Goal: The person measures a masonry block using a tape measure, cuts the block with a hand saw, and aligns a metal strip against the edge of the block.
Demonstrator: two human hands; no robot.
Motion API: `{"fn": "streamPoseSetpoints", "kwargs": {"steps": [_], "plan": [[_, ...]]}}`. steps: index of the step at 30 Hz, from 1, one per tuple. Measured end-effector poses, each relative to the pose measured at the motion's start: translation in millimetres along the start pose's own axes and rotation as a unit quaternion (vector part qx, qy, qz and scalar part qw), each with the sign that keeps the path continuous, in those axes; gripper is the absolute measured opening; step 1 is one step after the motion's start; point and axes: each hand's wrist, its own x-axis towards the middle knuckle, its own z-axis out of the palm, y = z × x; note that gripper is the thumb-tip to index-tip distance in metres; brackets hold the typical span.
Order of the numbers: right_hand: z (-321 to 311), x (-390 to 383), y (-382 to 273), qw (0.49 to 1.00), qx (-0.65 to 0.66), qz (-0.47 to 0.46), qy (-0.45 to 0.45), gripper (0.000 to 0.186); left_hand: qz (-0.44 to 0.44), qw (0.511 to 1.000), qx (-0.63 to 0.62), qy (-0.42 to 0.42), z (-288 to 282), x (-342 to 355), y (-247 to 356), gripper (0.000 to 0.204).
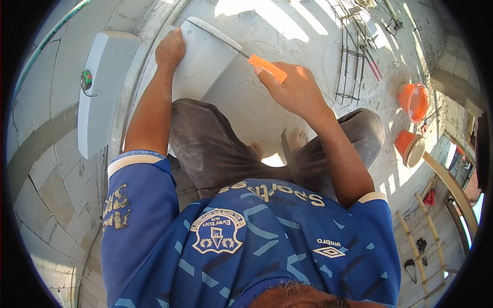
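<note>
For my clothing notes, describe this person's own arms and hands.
The left hand and right hand are bare, with no gloves, rings or watch visible. Both forearms are uncovered. The left sleeve is short and blue, with worn yellowish lettering and a cream band; the right sleeve is also short, blue and cream-banded.

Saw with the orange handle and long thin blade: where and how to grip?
Probably the chunky orange handle, from the person's right: it angles toward that side, and the right hand is around it. Keep off the long thin metal blade, which runs leftward over the pale block.
</note>
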Motion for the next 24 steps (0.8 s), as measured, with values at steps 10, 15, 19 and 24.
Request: {"fn": "streamPoseSetpoints", "kwargs": {"steps": [10,15,19,24], "plan": [[-47.7,-85.9,-7.2,0.998,0.052,0.029,0.012,0.040,-0.024,0.999,0.028,0.014,-8.7,-7.5,-15.4,0.065],[-15.9,-5.7,13.1,1.000,-0.011,-0.017,-0.004,0.043,-0.010,1.000,0.029,-0.002,15.2,8.2,5.1,0.066],[-48.4,-73.0,10.4,0.999,0.022,0.008,-0.030,0.040,-0.024,0.999,0.038,0.008,1.2,0.8,-13.3,0.067],[-48.3,-57.3,6.8,0.999,0.025,-0.001,-0.035,0.043,-0.017,0.999,0.044,0.014,-8.4,-3.3,-11.0,0.067]]}}
